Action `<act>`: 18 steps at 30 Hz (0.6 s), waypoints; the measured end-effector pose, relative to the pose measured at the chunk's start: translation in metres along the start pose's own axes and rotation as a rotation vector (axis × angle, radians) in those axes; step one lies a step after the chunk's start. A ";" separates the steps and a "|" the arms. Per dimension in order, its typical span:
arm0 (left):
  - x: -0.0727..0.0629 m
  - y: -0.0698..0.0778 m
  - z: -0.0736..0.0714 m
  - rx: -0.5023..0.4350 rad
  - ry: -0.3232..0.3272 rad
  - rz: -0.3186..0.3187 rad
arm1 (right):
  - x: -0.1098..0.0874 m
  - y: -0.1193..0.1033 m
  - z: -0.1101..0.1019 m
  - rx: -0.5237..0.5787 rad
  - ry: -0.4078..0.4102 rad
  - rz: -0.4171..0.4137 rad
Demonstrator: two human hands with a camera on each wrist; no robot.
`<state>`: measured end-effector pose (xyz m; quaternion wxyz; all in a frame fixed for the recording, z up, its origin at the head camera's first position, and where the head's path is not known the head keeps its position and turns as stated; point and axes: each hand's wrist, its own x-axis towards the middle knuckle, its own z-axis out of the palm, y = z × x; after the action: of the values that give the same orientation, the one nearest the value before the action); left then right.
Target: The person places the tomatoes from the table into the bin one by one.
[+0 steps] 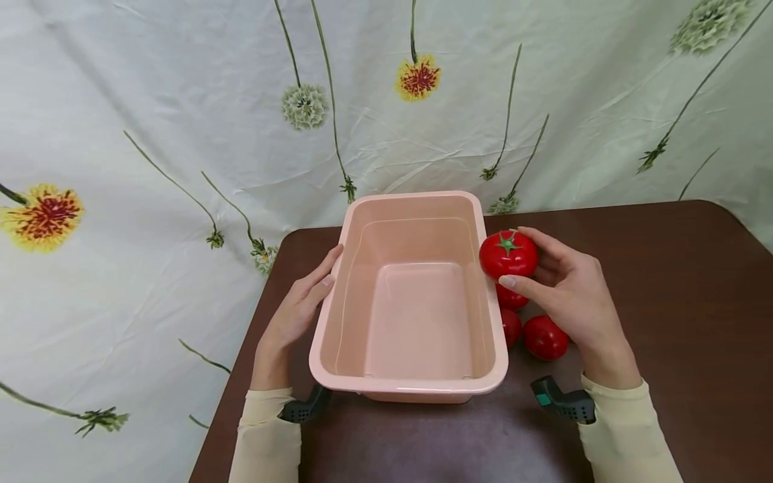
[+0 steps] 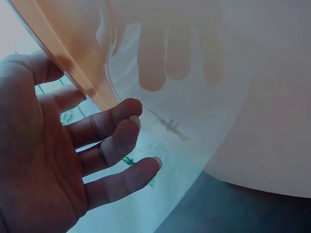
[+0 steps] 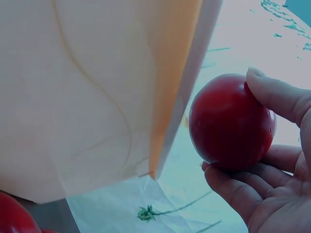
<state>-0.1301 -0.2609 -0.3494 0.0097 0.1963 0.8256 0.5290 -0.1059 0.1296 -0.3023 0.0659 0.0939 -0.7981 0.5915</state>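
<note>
A pink plastic basin [image 1: 419, 386] stands on the table between my hands, its inside bare. At its left side my left hand [image 1: 297, 312] rests fingertips against the outer rim; in the left wrist view the other fingers [image 2: 121, 179] bend loosely below the rim. My right hand [image 1: 570, 288] holds a red tomato [image 1: 508, 253] with a green star-shaped top between thumb and fingers. That tomato is right at the basin's right rim, overlapping it in the head view. Beneath the hand lie more red tomatoes [image 1: 545, 338], some partly hidden by the basin and the held tomato.
The dark brown table [image 1: 682, 295] stretches to the right. Behind and to the left hangs a pale cloth [image 1: 199, 87] printed with flowers. Dark wrist devices [image 1: 561, 400] are worn at both cuffs.
</note>
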 end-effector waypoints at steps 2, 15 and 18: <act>0.000 -0.001 0.001 -0.009 0.000 -0.001 | -0.001 -0.002 0.003 0.018 -0.014 -0.016; 0.001 -0.003 0.002 -0.012 0.021 0.006 | -0.002 -0.004 0.013 0.004 -0.038 -0.057; 0.001 -0.003 0.002 -0.014 0.027 0.006 | -0.002 -0.004 0.017 -0.002 -0.051 -0.072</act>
<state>-0.1318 -0.2597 -0.3527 -0.0016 0.1918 0.8213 0.5373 -0.1030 0.1128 -0.3039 0.0670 0.1375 -0.7962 0.5854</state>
